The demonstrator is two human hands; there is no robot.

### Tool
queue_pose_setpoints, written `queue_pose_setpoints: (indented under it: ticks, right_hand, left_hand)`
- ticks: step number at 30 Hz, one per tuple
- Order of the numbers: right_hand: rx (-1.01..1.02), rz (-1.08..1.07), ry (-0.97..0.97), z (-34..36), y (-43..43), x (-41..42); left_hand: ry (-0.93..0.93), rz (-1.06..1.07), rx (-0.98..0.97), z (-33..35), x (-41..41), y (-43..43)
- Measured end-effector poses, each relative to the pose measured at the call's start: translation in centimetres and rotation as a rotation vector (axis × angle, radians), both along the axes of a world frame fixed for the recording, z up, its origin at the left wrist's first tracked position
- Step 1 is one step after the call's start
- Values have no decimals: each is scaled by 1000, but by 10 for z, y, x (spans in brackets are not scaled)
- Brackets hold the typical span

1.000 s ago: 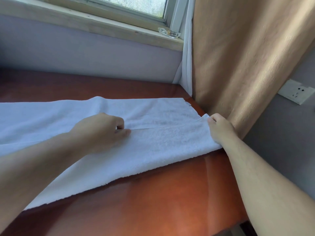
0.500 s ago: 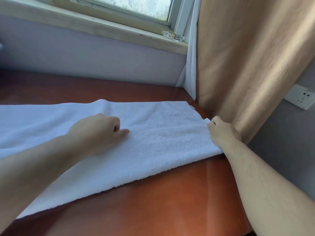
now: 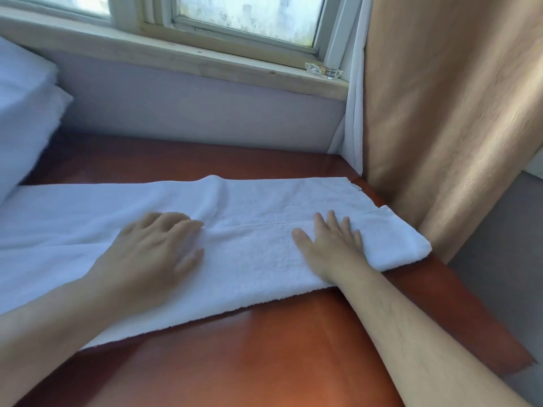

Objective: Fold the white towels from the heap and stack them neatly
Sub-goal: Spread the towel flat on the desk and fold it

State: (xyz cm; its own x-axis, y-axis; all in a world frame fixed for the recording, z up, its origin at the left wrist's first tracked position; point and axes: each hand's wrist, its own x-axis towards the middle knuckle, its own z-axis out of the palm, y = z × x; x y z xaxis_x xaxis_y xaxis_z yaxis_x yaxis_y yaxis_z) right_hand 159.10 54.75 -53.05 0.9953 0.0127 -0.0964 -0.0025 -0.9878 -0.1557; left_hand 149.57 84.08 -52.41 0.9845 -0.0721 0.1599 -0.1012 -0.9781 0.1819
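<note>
At the far left edge a pile of white fabric (image 3: 23,113) stands in layers on the table; I cannot tell if it is the heap or the finished stack. From under it a long white towel (image 3: 252,268) lies across the red-brown wooden table (image 3: 264,353), and its right end reaches the table corner beside the beige curtain (image 3: 455,113). The towel seems already folded along its length, because a hem line runs on top between the two hands. The left hand (image 3: 152,254) rests palm down on the towel near its middle, the fingers straight and a little apart, holding nothing. The right hand (image 3: 332,245) lies flat nearer the right end, fingers spread, pressing on the cloth. Behind, on the window sill (image 3: 205,63), stands a small glass dish (image 3: 323,72). I judge the step in hand is smoothing the lengthwise fold. The next move probably calls for pinching one short end at both corners and bringing it over to the other end, with the edges kept in line.
</note>
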Motion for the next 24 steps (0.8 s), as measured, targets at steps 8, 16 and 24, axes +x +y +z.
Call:
queue_pose_setpoints:
  ticks: [8,16,24]
  right_hand:
    - [-90,-73,37,8,-24,-8]
    - [-19,120,-111,38,68,-37]
    - [62,529,-35,31,228,-43]
  left_hand:
    - [194,108,-10,-10,-16,39]
    - [115,254,-33,0,-31,100]
    - [161,343,-24,-3,-59,144]
